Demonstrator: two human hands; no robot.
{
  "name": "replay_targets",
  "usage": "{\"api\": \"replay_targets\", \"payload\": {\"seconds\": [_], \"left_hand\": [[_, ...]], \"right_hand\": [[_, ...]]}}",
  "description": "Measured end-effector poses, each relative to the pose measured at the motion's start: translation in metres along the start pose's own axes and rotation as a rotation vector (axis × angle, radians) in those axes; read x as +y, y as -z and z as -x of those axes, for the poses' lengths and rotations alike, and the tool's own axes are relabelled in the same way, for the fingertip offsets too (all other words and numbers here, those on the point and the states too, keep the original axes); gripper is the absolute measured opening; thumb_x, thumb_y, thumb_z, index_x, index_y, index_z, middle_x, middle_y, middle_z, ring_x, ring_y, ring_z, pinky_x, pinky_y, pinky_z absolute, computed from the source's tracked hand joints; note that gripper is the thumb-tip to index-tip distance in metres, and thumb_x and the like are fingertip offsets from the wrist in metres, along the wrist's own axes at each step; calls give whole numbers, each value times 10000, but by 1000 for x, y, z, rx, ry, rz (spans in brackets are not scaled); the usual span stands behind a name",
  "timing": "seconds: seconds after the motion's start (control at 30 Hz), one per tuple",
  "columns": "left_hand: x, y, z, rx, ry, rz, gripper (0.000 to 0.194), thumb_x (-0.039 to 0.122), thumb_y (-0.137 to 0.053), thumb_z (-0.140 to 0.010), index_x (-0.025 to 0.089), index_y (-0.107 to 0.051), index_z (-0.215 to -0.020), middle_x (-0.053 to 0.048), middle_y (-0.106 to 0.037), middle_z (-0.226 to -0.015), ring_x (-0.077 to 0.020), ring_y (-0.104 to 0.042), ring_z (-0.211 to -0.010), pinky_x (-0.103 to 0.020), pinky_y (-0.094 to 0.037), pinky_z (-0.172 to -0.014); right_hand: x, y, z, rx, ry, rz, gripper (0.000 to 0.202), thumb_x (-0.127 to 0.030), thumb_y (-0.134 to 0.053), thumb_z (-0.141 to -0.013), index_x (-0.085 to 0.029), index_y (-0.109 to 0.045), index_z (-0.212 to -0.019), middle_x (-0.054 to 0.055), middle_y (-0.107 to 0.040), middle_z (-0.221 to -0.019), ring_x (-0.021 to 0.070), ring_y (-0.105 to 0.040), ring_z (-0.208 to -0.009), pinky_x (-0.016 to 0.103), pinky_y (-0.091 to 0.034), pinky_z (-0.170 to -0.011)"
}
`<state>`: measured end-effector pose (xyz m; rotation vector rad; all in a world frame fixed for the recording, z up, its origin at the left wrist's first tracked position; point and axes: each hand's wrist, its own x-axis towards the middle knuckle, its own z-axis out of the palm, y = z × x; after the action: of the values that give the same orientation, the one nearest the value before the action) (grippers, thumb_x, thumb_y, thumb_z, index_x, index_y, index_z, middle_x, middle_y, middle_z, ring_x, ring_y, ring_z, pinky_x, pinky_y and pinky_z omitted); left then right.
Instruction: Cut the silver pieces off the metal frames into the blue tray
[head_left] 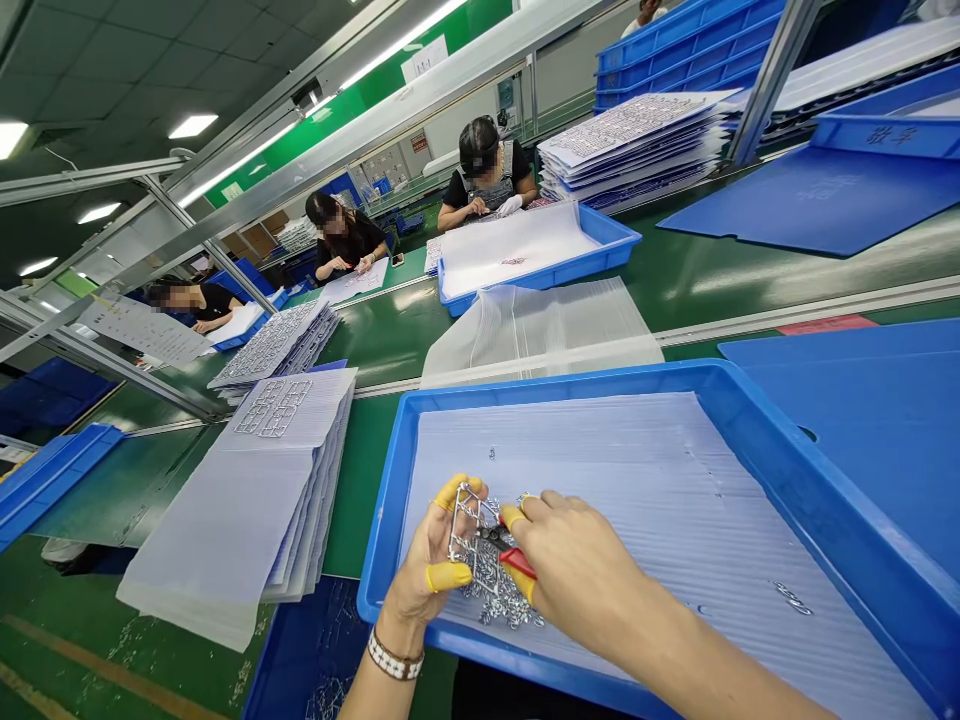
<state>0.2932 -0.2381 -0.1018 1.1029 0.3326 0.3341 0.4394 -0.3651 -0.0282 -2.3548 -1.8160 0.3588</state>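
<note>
My left hand (439, 550), with yellow finger cots and a patterned wristband, grips a small silvery sprue frame (454, 520) by its edges. My right hand (559, 560), also in yellow finger cots, is closed around red-handled cutting nippers (517, 562). The dark jaws of the nippers reach into the frame; whether they are cutting cannot be made out. Below both hands a pile of small shiny parts (502, 600) lies on the white sheet (630, 480) lining a blue tray (397, 480). A few loose parts (793, 598) rest at the tray's right.
Left of the tray is a stack of foam sheets (225, 510) with sprue frames (274, 408) on top. Translucent sheets (540, 325) and another blue tray (622, 240) stand beyond. Several co-workers sit opposite, one person (487, 180) straight ahead. A blue bin (300, 650) is below the table edge.
</note>
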Motion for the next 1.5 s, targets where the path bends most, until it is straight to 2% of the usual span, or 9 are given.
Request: {"api": "replay_targets", "payload": {"seconds": [0.13,0.27,0.83,0.97,1.1,1.23,1.5], "left_hand": [[2,-7,1,-30,-24,66,967,404,-839,-552,228,-402,-1396,-143,-413,-1469,-367,-244,-1417,-500,-154,-1166],[3,-12,1,-43,-12,74,968,416,-833,-550,224,-404,-1396,-142,-425,-1459,-379,-273,-1403,-517,-156,-1167],[-2,-4,-1,-54,8,34,946,303,-865,-510,221,-465,-1363,-131,-443,-1451,-390,-312,-1379,-496,-187,-1163],[-2,-3,0,-53,-27,79,943,347,-855,-528,204,-455,-1370,-147,-468,-1429,-400,-283,-1391,-523,-168,-1165],[0,-2,0,-20,-66,176,871,404,-797,-611,203,-439,-1379,-150,-408,-1477,-413,-250,-1405,-563,-166,-1157],[-1,-2,-2,-9,-92,209,810,426,-746,-668,195,-434,-1379,-153,-388,-1491,-414,-247,-1406,-585,-176,-1152],[-3,-5,-3,-31,-109,187,841,399,-769,-645,197,-431,-1388,-149,-391,-1493,-414,-238,-1410,-564,-144,-1169]], "right_hand": [[6,-1,-4,48,-31,-2,182,-238,-576,-825,-152,-671,-955,131,-691,-882,288,-645,-832,367,-454,-699],[6,-3,-7,58,-45,-1,148,-242,-562,-829,-158,-660,-900,124,-691,-855,261,-645,-798,337,-447,-680],[9,-2,-8,-9,-22,-37,180,-211,-568,-820,-148,-671,-952,120,-707,-842,262,-677,-756,324,-451,-624],[12,-2,-3,21,-27,-17,158,-241,-608,-819,-152,-674,-932,116,-701,-844,264,-667,-778,327,-451,-648],[15,-11,9,63,-26,-36,160,-244,-633,-797,-166,-670,-931,107,-691,-862,285,-647,-820,367,-460,-686],[10,-17,19,35,-23,-74,137,-212,-620,-785,-181,-667,-910,94,-693,-856,267,-644,-805,356,-459,-686],[0,-11,19,-12,-19,-89,160,-240,-633,-790,-169,-663,-930,104,-696,-886,292,-649,-850,380,-469,-719]]}}
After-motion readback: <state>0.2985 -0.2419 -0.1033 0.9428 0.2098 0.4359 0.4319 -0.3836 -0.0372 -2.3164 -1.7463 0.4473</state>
